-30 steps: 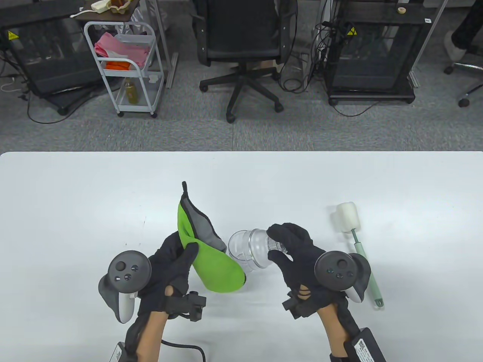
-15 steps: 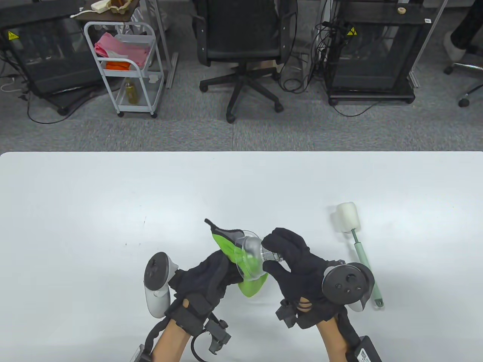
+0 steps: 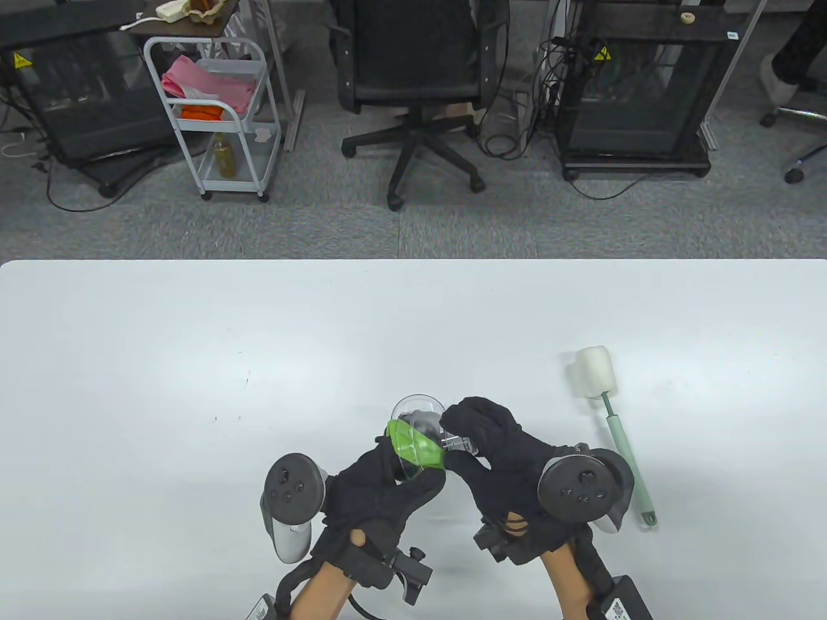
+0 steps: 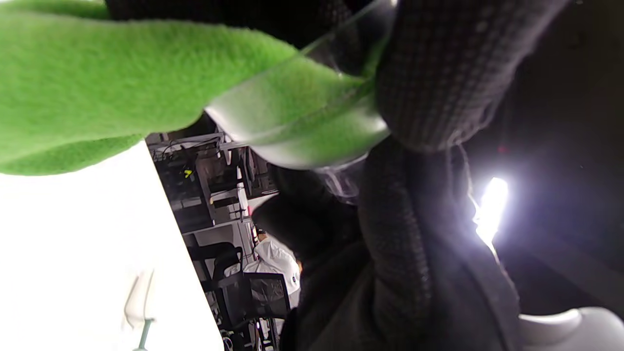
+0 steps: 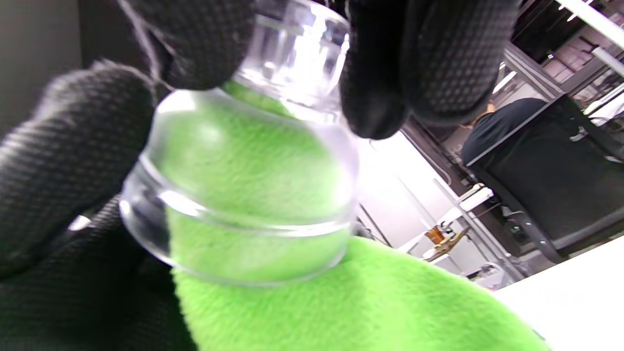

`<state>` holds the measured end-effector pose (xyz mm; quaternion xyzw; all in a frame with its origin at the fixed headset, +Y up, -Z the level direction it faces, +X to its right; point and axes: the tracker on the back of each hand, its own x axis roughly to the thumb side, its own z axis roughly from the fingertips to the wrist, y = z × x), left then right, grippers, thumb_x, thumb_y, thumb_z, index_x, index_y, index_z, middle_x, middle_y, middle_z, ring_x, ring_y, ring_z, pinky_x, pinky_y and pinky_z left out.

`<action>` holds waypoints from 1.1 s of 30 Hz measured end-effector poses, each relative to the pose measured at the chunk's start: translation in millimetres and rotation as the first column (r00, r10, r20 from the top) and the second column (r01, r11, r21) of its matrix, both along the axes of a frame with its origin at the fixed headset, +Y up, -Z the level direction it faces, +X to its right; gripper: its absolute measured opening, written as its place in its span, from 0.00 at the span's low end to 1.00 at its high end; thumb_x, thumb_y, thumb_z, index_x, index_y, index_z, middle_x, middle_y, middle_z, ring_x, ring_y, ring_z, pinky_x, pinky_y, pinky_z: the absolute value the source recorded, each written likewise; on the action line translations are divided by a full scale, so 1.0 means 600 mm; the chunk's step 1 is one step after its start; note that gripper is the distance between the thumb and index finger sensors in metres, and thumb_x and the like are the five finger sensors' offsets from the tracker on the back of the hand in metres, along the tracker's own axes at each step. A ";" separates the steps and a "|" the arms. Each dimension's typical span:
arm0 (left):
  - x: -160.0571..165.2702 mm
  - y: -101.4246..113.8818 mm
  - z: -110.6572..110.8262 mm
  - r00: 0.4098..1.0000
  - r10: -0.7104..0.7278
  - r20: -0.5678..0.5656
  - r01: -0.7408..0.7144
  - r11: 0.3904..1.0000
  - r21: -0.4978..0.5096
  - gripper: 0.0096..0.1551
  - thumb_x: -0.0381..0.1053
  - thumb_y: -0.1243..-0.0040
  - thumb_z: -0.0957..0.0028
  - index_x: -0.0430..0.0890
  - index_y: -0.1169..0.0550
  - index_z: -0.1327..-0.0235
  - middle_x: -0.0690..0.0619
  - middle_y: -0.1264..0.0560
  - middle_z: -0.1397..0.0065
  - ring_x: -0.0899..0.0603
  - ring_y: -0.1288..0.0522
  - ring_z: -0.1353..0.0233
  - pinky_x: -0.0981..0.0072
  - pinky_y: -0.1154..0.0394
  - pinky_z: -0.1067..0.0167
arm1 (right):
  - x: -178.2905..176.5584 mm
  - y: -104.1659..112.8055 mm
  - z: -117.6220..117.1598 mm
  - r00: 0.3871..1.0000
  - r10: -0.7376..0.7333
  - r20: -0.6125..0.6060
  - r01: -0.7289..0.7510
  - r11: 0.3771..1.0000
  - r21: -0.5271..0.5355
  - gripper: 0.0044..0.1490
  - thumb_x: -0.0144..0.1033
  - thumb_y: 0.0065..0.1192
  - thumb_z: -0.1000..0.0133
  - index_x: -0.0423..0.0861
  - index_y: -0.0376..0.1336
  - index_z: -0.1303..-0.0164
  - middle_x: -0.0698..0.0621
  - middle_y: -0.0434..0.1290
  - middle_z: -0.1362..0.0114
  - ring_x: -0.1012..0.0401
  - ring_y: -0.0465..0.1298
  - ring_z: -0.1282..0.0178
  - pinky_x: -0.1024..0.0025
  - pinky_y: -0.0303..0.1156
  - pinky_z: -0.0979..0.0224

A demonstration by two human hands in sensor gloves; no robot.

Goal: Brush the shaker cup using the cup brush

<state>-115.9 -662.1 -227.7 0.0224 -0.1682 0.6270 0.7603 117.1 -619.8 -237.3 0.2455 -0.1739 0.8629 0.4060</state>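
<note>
My right hand (image 3: pixel 481 439) pinches the narrow neck of a clear plastic shaker cup part (image 3: pixel 417 426) and holds it above the table. My left hand (image 3: pixel 387 481) holds a green cloth (image 3: pixel 413 445) pushed into its wide opening. In the right wrist view the cloth (image 5: pixel 253 165) fills the clear part (image 5: pixel 253 229), with my fingers (image 5: pixel 429 63) on its neck. In the left wrist view the cloth (image 4: pixel 87 83) runs into the clear rim (image 4: pixel 302 122). The cup brush (image 3: pixel 610 426), white sponge head and pale green handle, lies on the table right of my right hand, untouched.
The white table (image 3: pixel 194 361) spreads around the hands. Beyond its far edge stand an office chair (image 3: pixel 420 77), a white cart (image 3: pixel 213 116) and black racks (image 3: pixel 639 90).
My left hand swung right and brought the green cloth from hanging free into the clear part's opening, bunching it inside. My right hand kept its hold on the neck. The brush has not moved.
</note>
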 end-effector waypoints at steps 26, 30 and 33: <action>-0.013 0.012 -0.002 0.995 -0.102 -0.018 0.103 0.990 0.095 0.32 0.58 0.21 0.60 0.45 0.16 0.46 0.56 0.11 0.48 0.44 0.12 0.46 0.46 0.20 0.48 | 0.009 -0.006 -0.009 0.996 0.073 -0.059 -0.079 0.991 -0.107 0.44 0.56 0.62 0.55 0.43 0.63 0.32 0.33 0.81 0.45 0.54 0.87 0.66 0.63 0.85 0.62; -0.017 0.016 -0.001 0.994 -0.103 -0.039 0.107 0.988 0.110 0.30 0.58 0.21 0.60 0.46 0.16 0.46 0.57 0.11 0.48 0.45 0.11 0.45 0.46 0.19 0.46 | 0.004 0.000 0.000 0.988 0.092 -0.126 -0.096 0.995 -0.023 0.47 0.48 0.71 0.56 0.54 0.56 0.25 0.38 0.68 0.26 0.43 0.79 0.36 0.47 0.78 0.38; -0.019 0.019 0.000 0.995 -0.098 -0.025 0.100 0.988 0.121 0.31 0.57 0.21 0.60 0.45 0.16 0.46 0.56 0.11 0.48 0.45 0.12 0.45 0.46 0.20 0.46 | 0.003 0.004 0.005 0.987 0.097 -0.125 -0.091 0.994 0.052 0.46 0.38 0.77 0.58 0.62 0.58 0.29 0.42 0.66 0.24 0.48 0.79 0.35 0.50 0.80 0.36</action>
